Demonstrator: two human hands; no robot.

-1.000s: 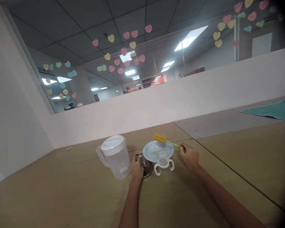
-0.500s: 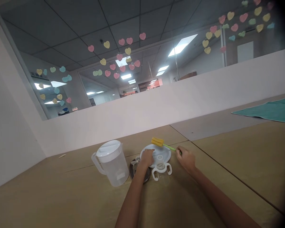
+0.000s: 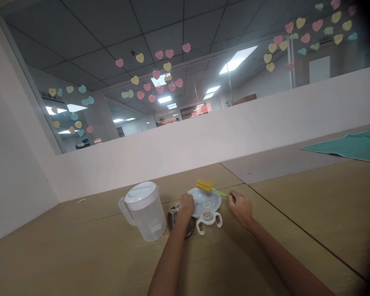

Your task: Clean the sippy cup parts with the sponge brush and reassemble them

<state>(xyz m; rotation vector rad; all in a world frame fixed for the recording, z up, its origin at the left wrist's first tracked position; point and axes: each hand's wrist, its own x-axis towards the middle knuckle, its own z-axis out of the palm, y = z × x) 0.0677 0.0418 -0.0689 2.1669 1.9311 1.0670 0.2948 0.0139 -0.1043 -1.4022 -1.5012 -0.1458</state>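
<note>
A bottle brush with a yellow sponge head (image 3: 204, 186) and a green handle is in my right hand (image 3: 241, 205), its fingers wrapped round the handle end. The sponge is above the far part of a white bowl (image 3: 215, 201). My left hand (image 3: 187, 204) is at the bowl's left edge with its fingers curled in; what they hold, if anything, is hidden. In front of the bowl stands a clear baby bottle (image 3: 209, 220) with a white two-handled ring and an open neck. A dark round tray (image 3: 189, 230) with small clear and white parts lies partly behind my left wrist.
A lidded translucent pitcher (image 3: 148, 213) stands to the left of the tray. At the far right lies a teal cloth (image 3: 354, 144). A low white wall (image 3: 172, 152) with a window above it closes off the table's far side.
My left hand has drawn slightly left, from over the bowl to its left edge, and its fingers are more curled. The right hand and brush have barely moved.
</note>
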